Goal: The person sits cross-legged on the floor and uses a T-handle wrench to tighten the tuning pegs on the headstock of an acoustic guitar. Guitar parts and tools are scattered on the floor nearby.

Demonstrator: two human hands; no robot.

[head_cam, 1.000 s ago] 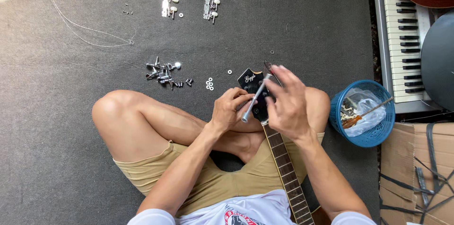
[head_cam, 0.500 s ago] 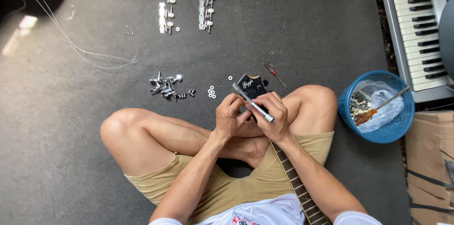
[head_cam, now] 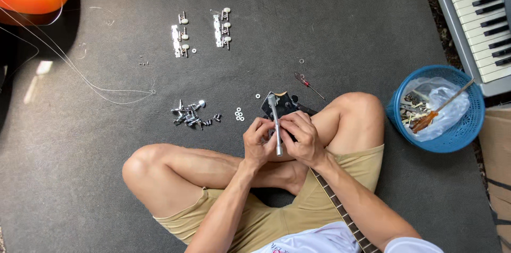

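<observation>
Silver metal socket wrench, just one, is standing over the black guitar headstock on your lap; your left hand and right hand are gripping it, fingers hiding the headstock's lower part. Two tuner strips are lying ahead.
</observation>
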